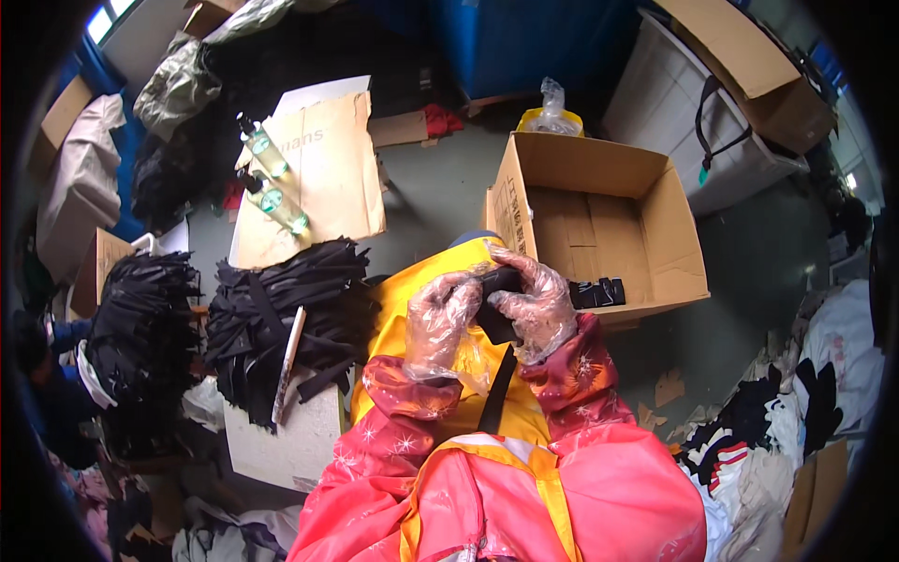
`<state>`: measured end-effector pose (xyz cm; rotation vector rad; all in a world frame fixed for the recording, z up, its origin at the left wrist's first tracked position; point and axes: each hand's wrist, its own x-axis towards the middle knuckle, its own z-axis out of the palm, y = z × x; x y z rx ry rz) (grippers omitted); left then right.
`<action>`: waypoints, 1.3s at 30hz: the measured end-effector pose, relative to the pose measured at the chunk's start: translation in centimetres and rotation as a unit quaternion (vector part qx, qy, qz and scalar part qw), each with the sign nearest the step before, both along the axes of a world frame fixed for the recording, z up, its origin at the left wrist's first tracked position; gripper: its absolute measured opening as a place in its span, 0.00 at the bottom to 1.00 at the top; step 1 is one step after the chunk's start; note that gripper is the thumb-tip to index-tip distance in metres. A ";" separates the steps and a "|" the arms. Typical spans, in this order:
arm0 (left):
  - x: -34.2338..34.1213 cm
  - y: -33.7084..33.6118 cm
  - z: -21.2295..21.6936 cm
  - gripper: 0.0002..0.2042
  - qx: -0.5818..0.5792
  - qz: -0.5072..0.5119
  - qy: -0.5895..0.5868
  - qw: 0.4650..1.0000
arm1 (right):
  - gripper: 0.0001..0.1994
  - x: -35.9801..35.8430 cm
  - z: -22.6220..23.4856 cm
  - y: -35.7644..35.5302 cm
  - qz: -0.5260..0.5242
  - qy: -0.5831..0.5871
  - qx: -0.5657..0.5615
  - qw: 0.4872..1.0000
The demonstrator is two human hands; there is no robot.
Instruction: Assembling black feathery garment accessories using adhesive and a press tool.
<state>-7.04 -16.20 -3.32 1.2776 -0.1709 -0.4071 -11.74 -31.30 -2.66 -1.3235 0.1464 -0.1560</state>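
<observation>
My left hand [438, 326] and my right hand [540, 307], both in clear plastic gloves, meet above my yellow apron [398, 323]. Between their fingers is a black fabric strip [499, 326], bunched or folded at the top. A tail of black strip hangs down over the apron below. To the left, a pile of black strips [248, 328] lies on a white block-like stand [272, 445], with a pale flat stick [289, 363] across it. Just right of my right hand, small black bundles [599, 293] lie in the near corner of an open cardboard box [688, 239].
Two pump bottles of pale liquid [266, 152] rest on a cardboard-topped surface [346, 187]. Another black strip pile [140, 328] stands far left, beside a person in dark clothes [61, 375]. A large white bin [665, 103] is back right. Cloth scraps [749, 468] cover the right floor.
</observation>
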 end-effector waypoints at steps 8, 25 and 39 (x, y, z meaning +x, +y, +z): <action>-0.2 1.6 -0.8 0.19 -0.037 -0.079 0.000 0.996 | 0.22 -0.4 -1.8 -0.3 -0.103 0.001 0.119 0.988; -1.4 0.6 -3.4 0.10 -0.122 0.008 0.141 0.982 | 0.26 -0.9 -3.2 1.9 -0.027 0.006 0.204 0.979; -1.3 1.1 -2.7 0.27 -0.061 -0.063 0.052 0.995 | 0.09 -0.8 -4.7 1.9 -0.078 -0.013 0.046 0.996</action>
